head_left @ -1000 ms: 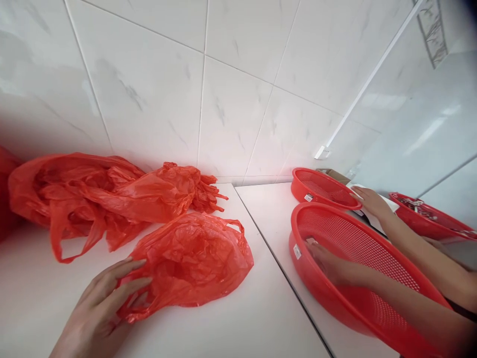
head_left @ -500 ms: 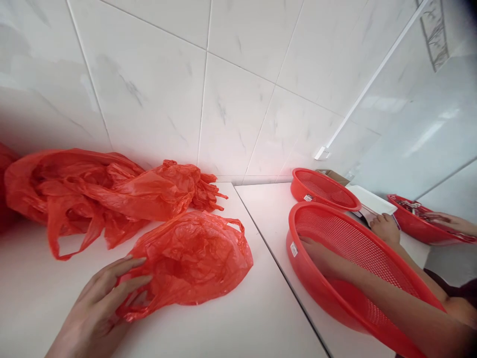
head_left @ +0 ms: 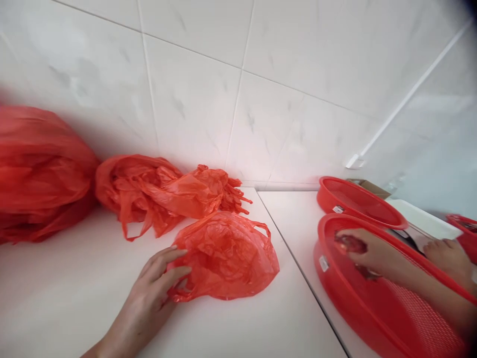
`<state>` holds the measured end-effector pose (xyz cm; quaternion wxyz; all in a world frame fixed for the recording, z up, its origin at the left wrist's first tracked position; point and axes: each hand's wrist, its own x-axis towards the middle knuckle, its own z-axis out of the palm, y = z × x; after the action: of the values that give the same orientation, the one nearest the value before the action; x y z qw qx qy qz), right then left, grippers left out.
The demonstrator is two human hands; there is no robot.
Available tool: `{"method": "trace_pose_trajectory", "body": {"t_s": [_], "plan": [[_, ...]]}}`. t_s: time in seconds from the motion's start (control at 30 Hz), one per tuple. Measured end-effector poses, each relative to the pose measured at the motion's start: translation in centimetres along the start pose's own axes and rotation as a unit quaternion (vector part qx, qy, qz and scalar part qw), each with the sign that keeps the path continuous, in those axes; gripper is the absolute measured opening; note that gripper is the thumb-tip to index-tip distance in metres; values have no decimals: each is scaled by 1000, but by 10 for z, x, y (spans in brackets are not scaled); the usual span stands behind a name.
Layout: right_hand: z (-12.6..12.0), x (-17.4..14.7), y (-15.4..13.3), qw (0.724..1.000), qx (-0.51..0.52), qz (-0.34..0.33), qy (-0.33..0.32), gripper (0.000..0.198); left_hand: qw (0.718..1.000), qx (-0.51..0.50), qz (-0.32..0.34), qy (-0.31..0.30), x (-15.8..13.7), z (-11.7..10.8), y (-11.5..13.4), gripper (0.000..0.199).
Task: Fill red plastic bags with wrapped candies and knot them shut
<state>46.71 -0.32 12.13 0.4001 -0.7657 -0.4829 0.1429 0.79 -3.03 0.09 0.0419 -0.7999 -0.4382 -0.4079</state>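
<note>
A red plastic carrier bag (head_left: 231, 258) lies on the white table with its mouth spread open. My left hand (head_left: 149, 288) grips the bag's near left edge by a handle, its fingers curved over the rim. To the right of the bag, my right hand (head_left: 352, 243) is over the left part of a large red perforated plastic basket (head_left: 326, 283). It is closed around a shiny dark red item (head_left: 352, 242), blurred by motion. Another dark red piece (head_left: 368, 272) shows just below that hand; whether it is held I cannot tell.
Crumpled red bags (head_left: 186, 191) and a big red bundle (head_left: 40, 174) lie along the tiled wall. A second red basket (head_left: 357, 201) stands behind the first. A co-worker's hand (head_left: 449, 256) is by a white tray (head_left: 421, 219) and a box (head_left: 368, 188).
The view has turned left, so everything sits farther right. My right hand, low inside the basket before, now shows higher with the dark red item. My left hand keeps its grip on the bag.
</note>
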Motion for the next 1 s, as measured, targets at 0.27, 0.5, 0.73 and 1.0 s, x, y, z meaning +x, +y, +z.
{"method": "trace_pose_trajectory", "body": {"t_s": [0.27, 0.5, 0.73, 1.0], "plan": [[49, -42, -102, 881, -73, -381, -273, 43, 1000, -3, -8, -23, 3, -6, 9, 27], [147, -72, -154, 712, -131, -562, -401, 50, 1000, 4, 0, -25, 3, -9, 9, 34], [77, -48, -147, 896, -76, -301, -319, 37, 999, -20, -3, -29, 2, -8, 6, 30], [44, -32, -119, 970, 9, -189, -151, 27, 999, -22, 4, -35, 4, -1, 3, 27]]}}
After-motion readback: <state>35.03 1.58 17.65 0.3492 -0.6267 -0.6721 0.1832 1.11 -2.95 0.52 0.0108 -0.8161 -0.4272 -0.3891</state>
